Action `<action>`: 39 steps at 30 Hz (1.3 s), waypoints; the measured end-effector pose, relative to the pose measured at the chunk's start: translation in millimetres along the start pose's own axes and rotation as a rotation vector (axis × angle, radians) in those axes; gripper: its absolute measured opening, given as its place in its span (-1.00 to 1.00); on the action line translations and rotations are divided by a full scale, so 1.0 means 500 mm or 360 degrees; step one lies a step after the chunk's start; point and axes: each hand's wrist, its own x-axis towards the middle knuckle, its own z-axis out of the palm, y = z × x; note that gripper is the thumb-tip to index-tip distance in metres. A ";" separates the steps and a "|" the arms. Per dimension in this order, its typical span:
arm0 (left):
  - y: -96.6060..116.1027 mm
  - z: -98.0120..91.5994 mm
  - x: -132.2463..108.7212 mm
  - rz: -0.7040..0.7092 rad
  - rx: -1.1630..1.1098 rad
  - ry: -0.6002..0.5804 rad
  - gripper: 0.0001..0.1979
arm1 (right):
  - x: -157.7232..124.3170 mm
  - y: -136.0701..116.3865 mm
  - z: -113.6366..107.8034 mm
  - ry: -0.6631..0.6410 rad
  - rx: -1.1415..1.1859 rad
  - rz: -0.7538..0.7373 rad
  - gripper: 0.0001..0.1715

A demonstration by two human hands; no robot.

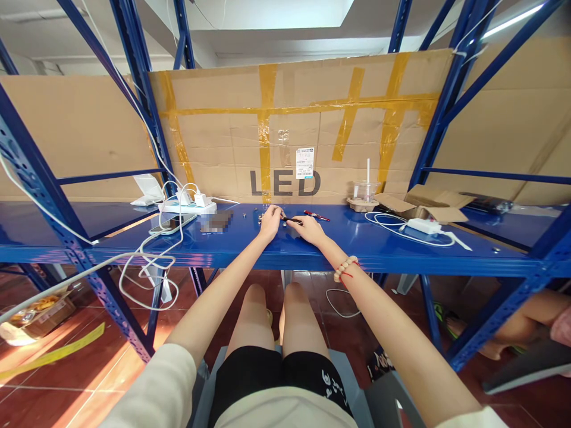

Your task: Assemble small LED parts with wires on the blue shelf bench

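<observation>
Both my hands rest on the blue metal shelf (pixel 339 244) in front of me. My right hand (pixel 307 229) is closed on a thin dark tool with a red end (pixel 292 220), held level and pointing left. My left hand (pixel 270 221) is closed with its fingertips at the tip of that tool, pinching something too small to make out. Several small dark parts (pixel 252 215) lie scattered on the shelf just left of my left hand. A red-and-black pen-like tool (pixel 316 215) lies behind my right hand. A bead bracelet (pixel 345 268) circles my right wrist.
A white power strip with chargers (pixel 190 205) and a phone (pixel 172 224) sit at left, cables hanging over the edge. A plastic cup with straw (pixel 364 193), open cardboard boxes (pixel 423 205) and a white adapter (pixel 423 226) are at right. Another person's leg (pixel 513 330) shows low right.
</observation>
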 end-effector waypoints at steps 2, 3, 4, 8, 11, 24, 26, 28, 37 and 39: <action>0.002 0.001 -0.003 0.0048 0.0077 -0.0054 -0.87 | 0.002 0.002 0.001 0.0025 0.0001 -0.0004 -0.62; 0.003 0.001 -0.003 0.0067 0.0115 -0.0067 -0.88 | 0.002 0.003 0.002 0.0038 0.0004 -0.0004 -0.63; 0.003 0.001 -0.004 0.0084 0.0146 -0.0071 -0.88 | 0.003 0.004 0.002 0.0049 0.0011 -0.0004 -0.63; -0.003 0.003 -0.001 0.0160 0.0180 -0.0051 -0.84 | 0.005 0.007 0.003 0.0058 0.0061 0.0002 -0.63; -0.009 0.005 0.003 0.0173 0.0162 -0.0056 -0.80 | 0.006 0.010 0.004 0.0074 0.0083 0.0013 -0.64; -0.018 0.002 0.003 0.0153 0.0046 -0.0186 -0.68 | 0.012 0.023 0.013 0.0183 0.0162 -0.0076 -0.68; -0.020 0.002 0.004 0.0165 0.0036 -0.0207 -0.65 | 0.009 0.018 0.010 0.0211 0.0154 -0.0078 -0.66; -0.021 0.003 0.004 0.0184 0.0023 -0.0218 -0.64 | 0.006 0.013 0.007 0.0229 0.0138 -0.0077 -0.65; -0.034 0.006 0.026 -0.0191 -0.0250 0.0074 -0.57 | 0.002 0.011 0.010 0.0219 0.0072 -0.0057 -0.67; -0.040 0.007 0.033 -0.0272 -0.0250 0.0164 -0.57 | 0.001 0.010 0.009 0.0179 0.0027 -0.0017 -0.65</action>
